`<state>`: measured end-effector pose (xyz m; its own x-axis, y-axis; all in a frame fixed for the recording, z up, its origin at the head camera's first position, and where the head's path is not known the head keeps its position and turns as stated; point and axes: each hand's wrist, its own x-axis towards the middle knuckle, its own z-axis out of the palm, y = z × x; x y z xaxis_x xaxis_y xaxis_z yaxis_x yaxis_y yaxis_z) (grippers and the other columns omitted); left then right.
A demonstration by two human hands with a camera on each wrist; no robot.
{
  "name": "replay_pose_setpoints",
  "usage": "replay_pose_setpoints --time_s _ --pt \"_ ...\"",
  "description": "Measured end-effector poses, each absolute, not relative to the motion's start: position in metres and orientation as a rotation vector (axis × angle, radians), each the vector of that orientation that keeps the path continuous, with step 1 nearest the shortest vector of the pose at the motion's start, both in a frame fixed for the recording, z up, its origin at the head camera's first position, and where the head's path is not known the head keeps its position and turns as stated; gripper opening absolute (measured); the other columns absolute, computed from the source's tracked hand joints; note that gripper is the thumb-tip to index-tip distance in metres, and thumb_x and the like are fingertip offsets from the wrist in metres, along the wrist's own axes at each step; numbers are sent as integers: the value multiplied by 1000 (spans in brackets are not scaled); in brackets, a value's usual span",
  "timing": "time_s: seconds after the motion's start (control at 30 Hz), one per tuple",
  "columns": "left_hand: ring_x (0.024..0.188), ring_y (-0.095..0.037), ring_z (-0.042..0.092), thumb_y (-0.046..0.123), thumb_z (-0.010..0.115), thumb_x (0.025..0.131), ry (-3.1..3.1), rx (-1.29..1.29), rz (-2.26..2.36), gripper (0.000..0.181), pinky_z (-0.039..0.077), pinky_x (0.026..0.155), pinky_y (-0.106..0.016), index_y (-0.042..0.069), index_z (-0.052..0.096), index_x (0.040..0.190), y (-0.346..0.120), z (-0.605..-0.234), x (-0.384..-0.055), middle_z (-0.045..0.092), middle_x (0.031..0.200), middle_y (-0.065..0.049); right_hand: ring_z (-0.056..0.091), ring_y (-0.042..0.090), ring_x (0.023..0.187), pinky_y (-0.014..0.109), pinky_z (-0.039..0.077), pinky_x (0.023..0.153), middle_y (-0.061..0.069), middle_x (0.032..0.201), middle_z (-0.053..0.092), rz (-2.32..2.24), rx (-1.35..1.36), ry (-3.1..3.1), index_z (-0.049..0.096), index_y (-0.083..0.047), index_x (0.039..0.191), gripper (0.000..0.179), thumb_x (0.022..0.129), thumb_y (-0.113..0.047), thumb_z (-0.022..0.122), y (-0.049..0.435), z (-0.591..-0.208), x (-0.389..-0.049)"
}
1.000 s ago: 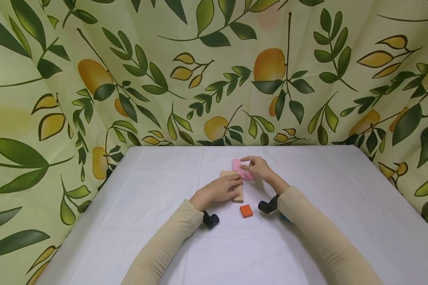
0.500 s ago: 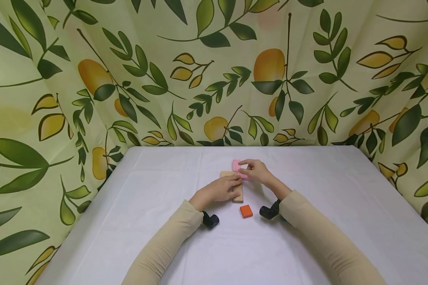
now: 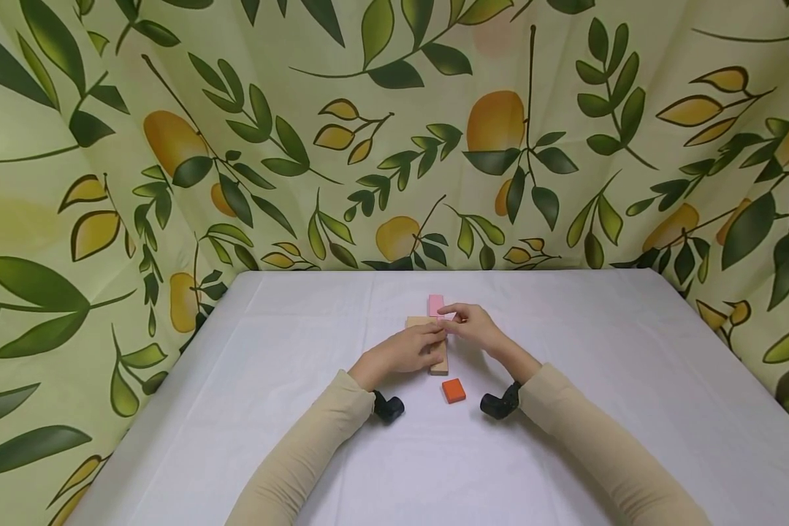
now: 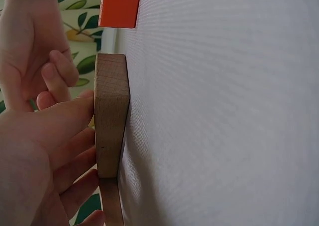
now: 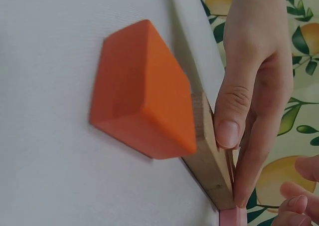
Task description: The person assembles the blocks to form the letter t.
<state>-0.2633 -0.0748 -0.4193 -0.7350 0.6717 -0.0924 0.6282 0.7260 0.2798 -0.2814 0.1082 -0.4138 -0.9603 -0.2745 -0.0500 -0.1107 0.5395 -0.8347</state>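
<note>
Two pale wooden blocks lie joined on the white tabletop, one across (image 3: 418,320) and one lengthwise (image 3: 439,368). My left hand (image 3: 404,349) rests over them with extended fingers, its thumb on the lengthwise block's upper edge in the left wrist view. Just beyond lie two pink blocks, one pointing away (image 3: 436,305) and one crosswise (image 3: 449,318), mostly covered by my right hand (image 3: 478,326). That hand's thumb and index finger straddle the crosswise pink block; I cannot tell whether they pinch it. Its other fingers (image 4: 62,74) curl loosely in the left wrist view.
A loose orange block (image 3: 454,390) lies on the tabletop (image 3: 342,467) between my forearms, near the wooden block's close end. Black wrist cameras (image 3: 389,406) hang under both sleeves. A leaf-and-fruit patterned curtain (image 3: 394,131) stands behind the table's far edge.
My right hand has moved towards me, from beside the far pink block down over the crosswise one, covering more of it. The left hand and the wooden and orange blocks stay in place.
</note>
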Motion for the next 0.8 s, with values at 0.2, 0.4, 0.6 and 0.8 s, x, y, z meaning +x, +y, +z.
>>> replay_pose_setpoints --time_s 0.2,0.4,0.6,0.8 --pt "147 -24 34 36 52 98 2743 1032 345 54 31 121 -40 11 44 145 -75 -419 -262 36 157 -5 41 13 69 19 33 54 -1 73 49 -1402 -319 2603 62 -1 125 38 91 -20 64 110 -417 -276" --pt "147 -25 34 36 53 98 2742 1023 357 54 31 121 -39 10 45 144 -75 -420 -264 36 157 -7 41 13 69 19 32 53 -1 72 49 -1415 -326 2606 63 0 123 37 92 -21 64 109 -417 -270" --pt "147 -26 34 36 54 98 2734 1029 373 55 31 121 -40 8 44 144 -75 -422 -264 36 157 -7 42 14 69 19 32 53 0 72 49 -1418 -341 2605 63 0 123 35 92 -16 62 111 -418 -264" --pt "146 -26 36 35 55 97 2747 1036 375 54 32 120 -40 10 46 144 -75 -421 -263 37 157 -5 42 14 71 18 32 53 -1 73 48 -1437 -357 2573 64 0 122 34 91 -16 62 113 -416 -258"
